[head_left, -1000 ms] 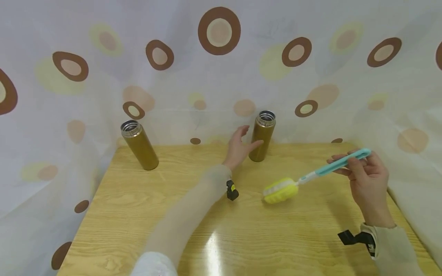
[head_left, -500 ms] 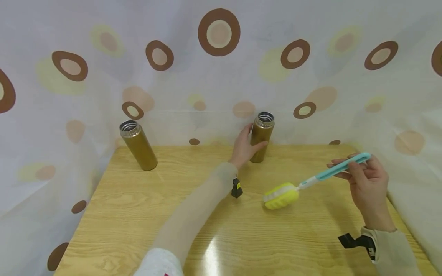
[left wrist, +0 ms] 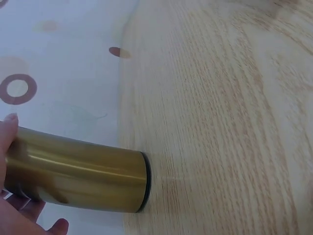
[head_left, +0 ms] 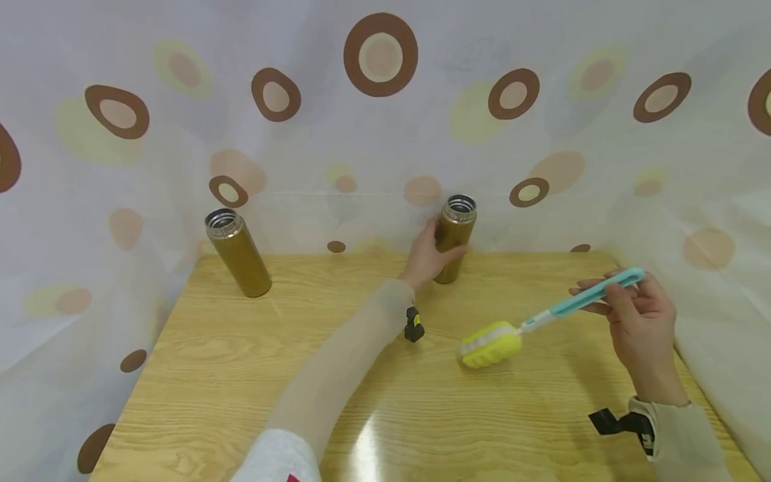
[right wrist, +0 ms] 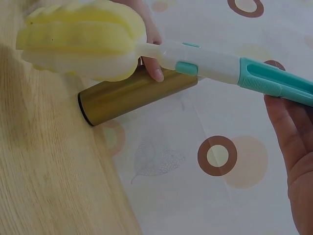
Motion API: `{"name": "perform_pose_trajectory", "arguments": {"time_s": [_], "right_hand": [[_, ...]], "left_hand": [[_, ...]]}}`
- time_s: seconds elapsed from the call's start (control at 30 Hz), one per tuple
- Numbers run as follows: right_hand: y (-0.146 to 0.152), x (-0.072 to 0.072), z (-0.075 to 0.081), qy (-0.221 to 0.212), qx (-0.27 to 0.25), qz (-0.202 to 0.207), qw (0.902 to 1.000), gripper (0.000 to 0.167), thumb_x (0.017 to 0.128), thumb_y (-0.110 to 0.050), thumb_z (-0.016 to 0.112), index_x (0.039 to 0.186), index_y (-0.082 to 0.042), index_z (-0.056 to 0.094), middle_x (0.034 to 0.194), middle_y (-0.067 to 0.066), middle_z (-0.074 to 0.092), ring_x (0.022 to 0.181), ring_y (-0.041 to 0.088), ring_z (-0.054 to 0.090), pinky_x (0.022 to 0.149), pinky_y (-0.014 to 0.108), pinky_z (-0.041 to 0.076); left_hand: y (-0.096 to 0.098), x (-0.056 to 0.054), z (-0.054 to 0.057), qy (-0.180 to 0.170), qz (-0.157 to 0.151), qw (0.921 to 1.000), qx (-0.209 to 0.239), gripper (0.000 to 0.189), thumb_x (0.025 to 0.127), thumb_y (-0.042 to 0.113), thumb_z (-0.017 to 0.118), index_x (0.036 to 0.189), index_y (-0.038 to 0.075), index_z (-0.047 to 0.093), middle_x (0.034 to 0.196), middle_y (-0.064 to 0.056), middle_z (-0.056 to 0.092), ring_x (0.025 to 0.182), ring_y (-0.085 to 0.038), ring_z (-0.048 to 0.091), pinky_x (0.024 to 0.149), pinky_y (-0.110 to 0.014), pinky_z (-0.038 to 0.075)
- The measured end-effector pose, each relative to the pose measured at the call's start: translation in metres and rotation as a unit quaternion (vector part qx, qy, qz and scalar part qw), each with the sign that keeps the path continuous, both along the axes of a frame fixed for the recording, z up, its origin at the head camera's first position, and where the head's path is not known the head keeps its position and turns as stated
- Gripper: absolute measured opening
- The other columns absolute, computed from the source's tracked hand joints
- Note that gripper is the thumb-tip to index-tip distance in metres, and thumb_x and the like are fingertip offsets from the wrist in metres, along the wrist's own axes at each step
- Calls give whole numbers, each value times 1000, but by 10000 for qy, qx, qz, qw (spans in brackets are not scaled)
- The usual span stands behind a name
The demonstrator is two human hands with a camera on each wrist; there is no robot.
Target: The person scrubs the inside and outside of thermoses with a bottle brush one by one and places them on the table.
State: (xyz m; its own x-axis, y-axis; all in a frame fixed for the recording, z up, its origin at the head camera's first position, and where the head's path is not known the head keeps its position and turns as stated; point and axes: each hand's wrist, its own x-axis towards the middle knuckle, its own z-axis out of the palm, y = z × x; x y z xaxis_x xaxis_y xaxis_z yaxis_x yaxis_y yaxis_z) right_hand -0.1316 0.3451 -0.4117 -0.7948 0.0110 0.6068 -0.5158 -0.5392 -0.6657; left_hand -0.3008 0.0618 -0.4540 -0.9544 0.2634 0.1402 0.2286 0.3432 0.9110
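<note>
My left hand (head_left: 424, 260) grips a gold, lidless vacuum flask (head_left: 456, 233) standing upright near the back of the table. In the left wrist view, fingers (left wrist: 9, 128) and thumb curl round the flask's body (left wrist: 88, 171), with its dark base on the wood. My right hand (head_left: 643, 328) holds a bottle brush by its turquoise handle (head_left: 596, 294), pinched between thumb and fingers. The yellow and white sponge head (head_left: 492, 345) points left, low over the table. From the right wrist, the sponge (right wrist: 83, 41) overlaps part of the left hand and flask.
A second gold flask (head_left: 242, 260), also lidless, stands at the back left of the wooden table (head_left: 229, 381). A white curtain (head_left: 337, 147) with brown ring patterns hangs along the back and both sides.
My left hand has moved slightly right and closed round the right-hand flask. The brush's sponge head has dipped a little, while the right hand stays nearly in place.
</note>
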Motion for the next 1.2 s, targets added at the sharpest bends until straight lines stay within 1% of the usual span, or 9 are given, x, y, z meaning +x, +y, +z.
{"name": "perform_pose_trajectory", "arguments": {"time_s": [0.2, 0.37, 0.47, 0.6, 0.73, 0.87, 1.0, 1.2], "right_hand": [[0, 1, 0, 64, 40, 98, 9999, 26, 103, 21, 35, 126, 26, 48, 111, 37, 69, 101, 45, 73, 85, 47, 62], [-2, 2, 0, -8, 164, 21, 9999, 26, 104, 20, 36, 125, 25, 48, 111, 36, 70, 101, 43, 74, 85, 46, 62], [-2, 2, 0, -43, 202, -31, 9998, 26, 104, 20, 35, 126, 25, 49, 111, 35, 70, 100, 43, 74, 85, 45, 62], [-2, 2, -2, -71, 254, -56, 9996, 27, 104, 20, 35, 126, 25, 48, 111, 35, 71, 101, 42, 74, 85, 44, 62], [-3, 2, -2, -126, 249, -103, 9996, 25, 104, 20, 35, 125, 25, 48, 111, 34, 71, 100, 41, 74, 85, 44, 62], [-5, 1, -1, -172, 208, -113, 9996, 23, 104, 19, 36, 123, 26, 48, 109, 34, 72, 100, 41, 75, 84, 44, 62], [-8, 0, 1, -193, 226, -131, 9995, 23, 104, 19, 37, 123, 25, 49, 108, 33, 72, 100, 41, 75, 84, 43, 62], [-12, -2, 2, -97, 132, -20, 9999, 22, 103, 20, 37, 122, 27, 47, 107, 36, 71, 100, 43, 74, 84, 45, 62]], "left_hand": [[2, 0, 1, 72, 86, 9999, -104, 75, 97, 28, 77, 157, 8, 37, 158, -10, 49, 145, -24, 47, 120, -37, 39], [-1, 1, 0, -3, 176, 9996, 207, 70, 95, 25, 79, 152, 8, 42, 155, -11, 52, 142, -25, 50, 117, -37, 43], [-4, 5, 1, -29, 241, 9988, 415, 69, 94, 22, 81, 151, 8, 45, 154, -11, 53, 142, -26, 51, 116, -39, 44], [-10, 10, 3, 8, 270, 9982, 527, 68, 92, 21, 82, 149, 8, 47, 153, -11, 55, 141, -26, 52, 116, -40, 44], [-17, 13, 7, 42, 289, 9982, 526, 69, 91, 23, 84, 149, 9, 49, 151, -11, 57, 139, -26, 54, 114, -40, 46], [-27, 19, 12, 98, 298, 9981, 522, 71, 90, 23, 85, 149, 10, 49, 148, -12, 59, 137, -26, 56, 112, -38, 48], [-38, 26, 16, 166, 224, 9978, 605, 72, 89, 22, 86, 149, 10, 50, 147, -13, 59, 136, -26, 56, 111, -37, 49], [-56, 40, 18, 184, 122, 9970, 735, 71, 88, 20, 86, 148, 9, 50, 146, -12, 59, 135, -26, 57, 111, -37, 49]]}}
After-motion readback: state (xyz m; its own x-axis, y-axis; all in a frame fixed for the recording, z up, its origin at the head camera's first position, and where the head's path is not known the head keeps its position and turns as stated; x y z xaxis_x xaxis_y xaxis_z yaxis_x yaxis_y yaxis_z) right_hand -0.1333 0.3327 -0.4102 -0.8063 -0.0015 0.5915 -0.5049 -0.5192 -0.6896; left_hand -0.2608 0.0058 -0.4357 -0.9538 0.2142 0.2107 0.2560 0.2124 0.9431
